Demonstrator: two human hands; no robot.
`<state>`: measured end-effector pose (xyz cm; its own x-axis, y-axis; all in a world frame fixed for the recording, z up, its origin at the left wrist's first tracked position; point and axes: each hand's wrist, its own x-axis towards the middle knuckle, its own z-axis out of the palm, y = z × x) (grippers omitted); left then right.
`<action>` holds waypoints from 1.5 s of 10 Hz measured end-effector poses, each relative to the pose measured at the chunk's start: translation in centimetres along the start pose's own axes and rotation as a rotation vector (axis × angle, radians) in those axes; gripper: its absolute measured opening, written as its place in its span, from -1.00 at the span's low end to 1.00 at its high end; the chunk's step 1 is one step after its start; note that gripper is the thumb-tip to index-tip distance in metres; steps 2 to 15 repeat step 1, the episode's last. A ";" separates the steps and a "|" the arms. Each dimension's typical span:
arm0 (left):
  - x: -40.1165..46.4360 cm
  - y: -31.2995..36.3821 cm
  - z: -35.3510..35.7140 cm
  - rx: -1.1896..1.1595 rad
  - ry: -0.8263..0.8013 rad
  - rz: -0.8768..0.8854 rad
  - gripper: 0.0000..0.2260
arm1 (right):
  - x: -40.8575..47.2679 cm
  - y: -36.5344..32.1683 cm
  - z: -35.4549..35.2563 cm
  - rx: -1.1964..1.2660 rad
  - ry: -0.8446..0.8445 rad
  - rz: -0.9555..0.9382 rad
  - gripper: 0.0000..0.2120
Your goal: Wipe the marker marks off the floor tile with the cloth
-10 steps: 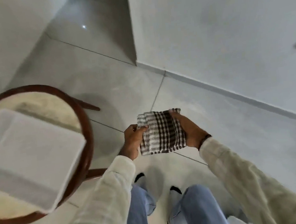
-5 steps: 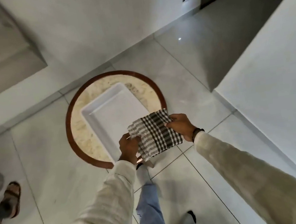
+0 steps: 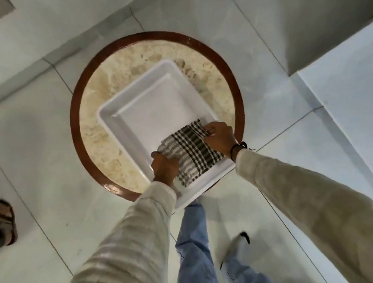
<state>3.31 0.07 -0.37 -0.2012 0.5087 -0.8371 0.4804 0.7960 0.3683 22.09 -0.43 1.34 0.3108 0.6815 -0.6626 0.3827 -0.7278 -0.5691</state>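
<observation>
Left hand and right hand each gripping an edge of the checked cloth, cloth over white tray, tray on round surface, pale floor

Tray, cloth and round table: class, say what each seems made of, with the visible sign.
Tray: probably glossy white plastic; smooth moulded rim.
Cloth: woven fabric, likely cotton; checked weave, soft folds.
Table: mottled beige stone-like top, polished; reddish-brown rim, probably varnished wood.

Cream sleeves, black wristband, blue jeans
</observation>
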 end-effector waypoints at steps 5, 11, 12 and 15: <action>-2.8 3.1 0.1 0.207 0.053 0.090 -0.38 | -1.2 -0.4 -2.7 0.051 0.106 0.004 -0.75; -2.8 3.1 0.1 0.207 0.053 0.090 -0.38 | -1.2 -0.4 -2.7 0.051 0.106 0.004 -0.75; -2.8 3.1 0.1 0.207 0.053 0.090 -0.38 | -1.2 -0.4 -2.7 0.051 0.106 0.004 -0.75; -2.8 3.1 0.1 0.207 0.053 0.090 -0.38 | -1.2 -0.4 -2.7 0.051 0.106 0.004 -0.75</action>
